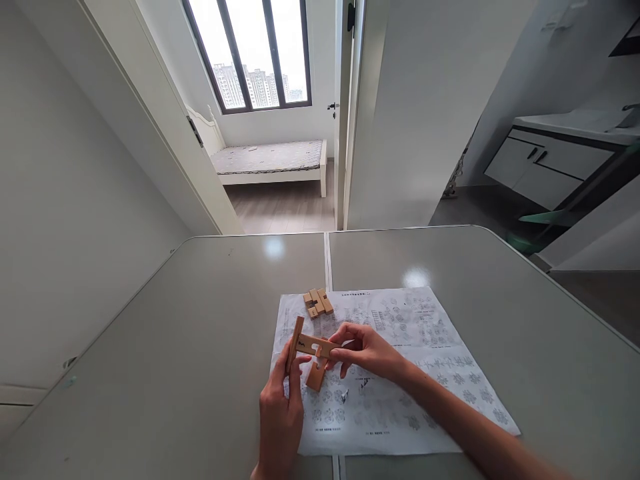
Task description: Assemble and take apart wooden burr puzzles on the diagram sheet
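Note:
My left hand (pixel 283 400) is closed around a narrow wooden puzzle piece (pixel 296 337), which stands tilted upright between thumb and fingers. My right hand (pixel 365 348) pinches the right end of a notched wooden puzzle piece (pixel 307 344) with a dark mark on it. That piece's left end meets the narrow one. Just below them is another notched wooden block (pixel 315 377); whether it is joined to the held pieces or rests on the paper, I cannot tell. Beyond my hands, several wooden puzzle pieces (pixel 318 303) sit grouped on the printed instruction sheet (pixel 390 420).
The sheet lies creased on a glossy grey table (pixel 210 320) with a pale seam (pixel 327 260) down its middle. Past the far edge, a doorway shows a bed (pixel 270 157) under a window (pixel 250 57). At the right are a white cabinet (pixel 550 163) and a green chair (pixel 543 217).

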`<state>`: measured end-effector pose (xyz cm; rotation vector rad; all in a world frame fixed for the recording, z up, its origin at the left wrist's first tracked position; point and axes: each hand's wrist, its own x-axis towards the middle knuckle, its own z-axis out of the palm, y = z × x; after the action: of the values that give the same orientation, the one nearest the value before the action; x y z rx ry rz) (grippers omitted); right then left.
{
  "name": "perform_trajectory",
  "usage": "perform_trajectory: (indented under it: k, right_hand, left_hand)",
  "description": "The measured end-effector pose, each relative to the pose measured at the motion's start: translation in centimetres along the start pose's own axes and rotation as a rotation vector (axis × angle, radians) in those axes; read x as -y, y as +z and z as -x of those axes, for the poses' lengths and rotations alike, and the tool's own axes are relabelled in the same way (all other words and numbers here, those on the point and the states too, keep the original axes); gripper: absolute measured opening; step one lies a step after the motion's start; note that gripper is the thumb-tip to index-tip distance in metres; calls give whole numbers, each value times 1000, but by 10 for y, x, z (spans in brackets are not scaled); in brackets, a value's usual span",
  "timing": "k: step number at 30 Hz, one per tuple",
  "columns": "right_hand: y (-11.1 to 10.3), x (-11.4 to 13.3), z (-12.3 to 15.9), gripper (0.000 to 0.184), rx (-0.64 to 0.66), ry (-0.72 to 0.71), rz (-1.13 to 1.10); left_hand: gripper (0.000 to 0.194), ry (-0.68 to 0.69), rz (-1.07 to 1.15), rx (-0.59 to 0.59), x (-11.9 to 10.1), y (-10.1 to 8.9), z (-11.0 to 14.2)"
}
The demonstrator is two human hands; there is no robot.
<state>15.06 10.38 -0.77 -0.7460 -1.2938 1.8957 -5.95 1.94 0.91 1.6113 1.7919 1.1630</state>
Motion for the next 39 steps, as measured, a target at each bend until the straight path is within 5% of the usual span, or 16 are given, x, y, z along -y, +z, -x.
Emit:
perform_trajectory:
  k: [20,29,39]
  right_hand:
    - [-1,0,0,38,10,-10,14]
    - [-5,4,2,33,60,-13,-6]
    - [-10,-4,3,49,152,-25,-57]
  left_hand:
    - [43,104,-97,-20,6,7,1]
    - [44,51,-89,-2,7,8,2]
    - [39,62,-71,2,4,6,3]
